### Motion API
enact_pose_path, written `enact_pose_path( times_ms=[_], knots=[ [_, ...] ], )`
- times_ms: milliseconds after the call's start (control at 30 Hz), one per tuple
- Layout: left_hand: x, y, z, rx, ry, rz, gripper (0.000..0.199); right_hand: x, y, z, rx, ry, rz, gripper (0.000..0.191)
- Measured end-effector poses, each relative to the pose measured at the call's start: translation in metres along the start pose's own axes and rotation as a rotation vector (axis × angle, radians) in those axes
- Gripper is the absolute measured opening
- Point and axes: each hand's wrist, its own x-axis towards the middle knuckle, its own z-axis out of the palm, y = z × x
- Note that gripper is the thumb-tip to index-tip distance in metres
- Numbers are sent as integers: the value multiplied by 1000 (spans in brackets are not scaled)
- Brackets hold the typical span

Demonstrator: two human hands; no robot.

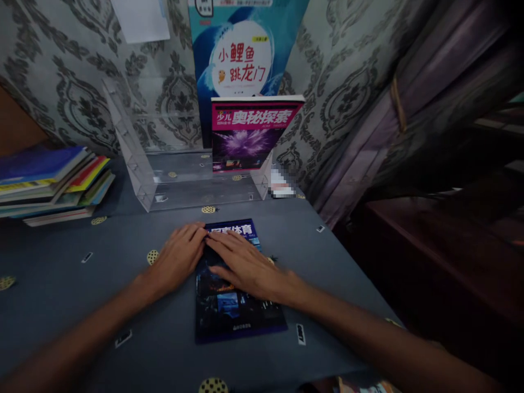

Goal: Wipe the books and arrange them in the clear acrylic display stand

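A dark blue book (pixel 241 316) with white characters near its top lies flat on the table in front of me. My left hand (pixel 180 254) rests at its upper left edge, fingers stretched toward the middle, the thumb hidden. Across the upper part of the cover lies my right hand (pixel 245 265), its fingers long and flat, its fingertips meeting those of the left. The hands cover part of the title. Behind the book stands a clear plastic rack (pixel 141 188), holding a magenta and purple book (pixel 254 136) upright and a taller teal book (pixel 245 33) behind it.
A stack of books (pixel 53 183) sits at the left. The table (pixel 135 240) has a grey cloth with pineapple prints, and its right edge slants away beside a dark red surface (pixel 442 251). A tied curtain (pixel 368 125) hangs at the right; patterned wallpaper is behind.
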Motion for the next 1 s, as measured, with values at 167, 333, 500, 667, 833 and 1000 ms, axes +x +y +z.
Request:
enact_pose_path(
  times_ms=[167, 333, 500, 667, 833, 1000],
  knots=[
    [-2, -1, 0, 17, 12, 34, 25, -5, 17, -5, -41, 3, 81, 46],
    [-1, 1, -3, -17, -1, 10, 26, -18, 43, -14, -59, 178, 192, 30],
    [-1, 0, -5, -18, -8, 16, 27, -20, 56, -19, 104, 299, 298, 24],
    [9, 4, -10, -2, -83, 111, 32, -18, 58, -24, 251, 317, 395, 26],
    [27, 27, -5, -84, -243, 239, 40, -19, 60, -25, 270, 311, 412, 28],
    [27, 62, -3, -181, -330, 351, 41, -19, 62, -24, 246, 295, 382, 30]
  ],
)
